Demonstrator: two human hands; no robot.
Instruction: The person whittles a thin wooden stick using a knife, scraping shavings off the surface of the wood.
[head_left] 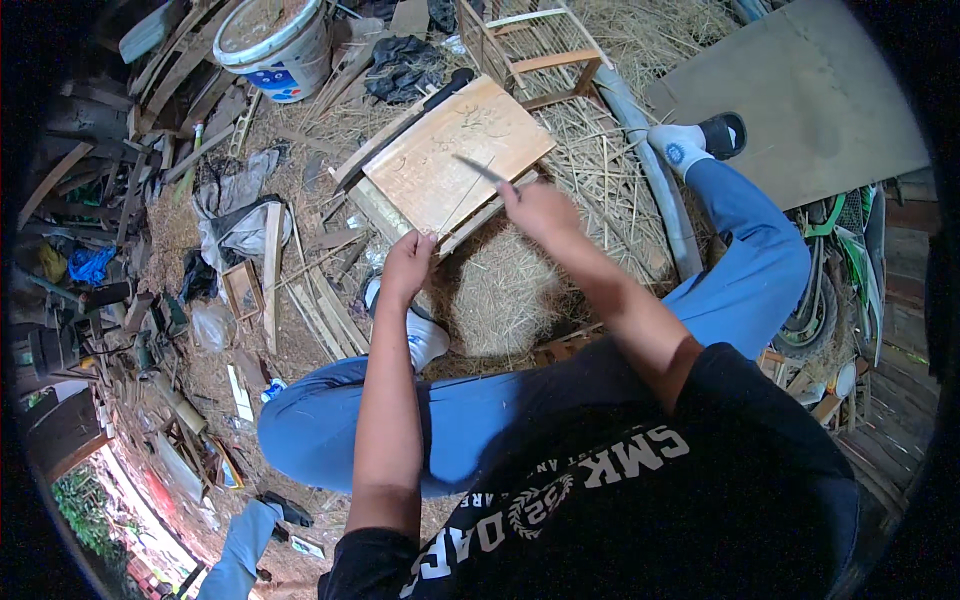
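Note:
My right hand [545, 212] is closed round the handle of a knife [478, 167], whose narrow dark blade points to the far left over a pale wooden board [440, 185]. My left hand [408, 264] is at the board's near corner, fingers pinched on one end of a thin strip [462, 203]. That strip slants up and right across the board and passes close to the blade; whether they touch I cannot tell. Small shavings [478, 118] lie on the board. A long dark bar-like tool [405, 132] runs along its left edge.
A white bucket [285, 70] stands at the far left, a slatted wooden frame [540, 62] beyond the board. A grey-blue pole [655, 190] and flat sheet [800, 100] lie right, near a motorcycle wheel [815, 310]. Wood offcuts [273, 275] litter the left. Another person's leg [243, 545] shows lower left.

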